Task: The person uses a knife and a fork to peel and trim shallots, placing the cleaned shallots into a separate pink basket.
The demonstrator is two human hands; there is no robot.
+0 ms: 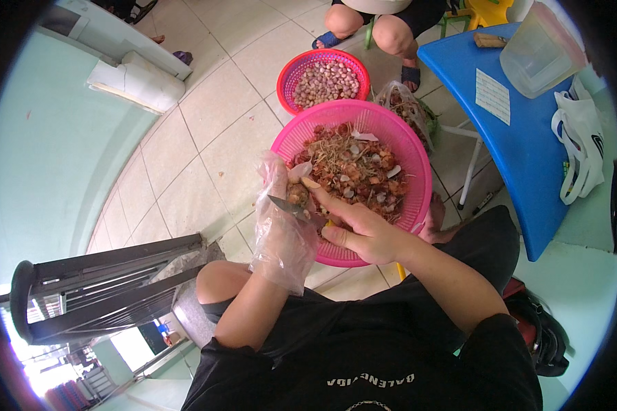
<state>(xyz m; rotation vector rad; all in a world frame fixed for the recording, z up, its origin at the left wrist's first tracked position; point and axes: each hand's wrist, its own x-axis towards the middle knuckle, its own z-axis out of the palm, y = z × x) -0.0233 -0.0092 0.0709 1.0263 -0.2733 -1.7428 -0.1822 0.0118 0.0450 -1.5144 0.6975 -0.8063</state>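
Observation:
My left hand (277, 219), in a clear plastic glove, is closed around a small brownish shallot (297, 194) above the near left side of a large pink basket (418, 161). My right hand (363, 233) is bare and grips a small knife (288, 207), whose yellow handle partly shows under the fingers. The blade lies across the shallot, touching it or just over it, with its tip pointing left. My right index finger reaches toward the shallot. Loose reddish-brown skins and dry roots (349, 171) fill the basket, with a few pale pieces among them.
Beyond the pink basket stands a smaller red basket (283, 85) of peeled shallots. Beside it lies a plastic bag (408, 113) of unpeeled ones. Another person's legs (391, 34) are at the far side. A blue table (473, 61) bearing a clear container (538, 55) borders the right.

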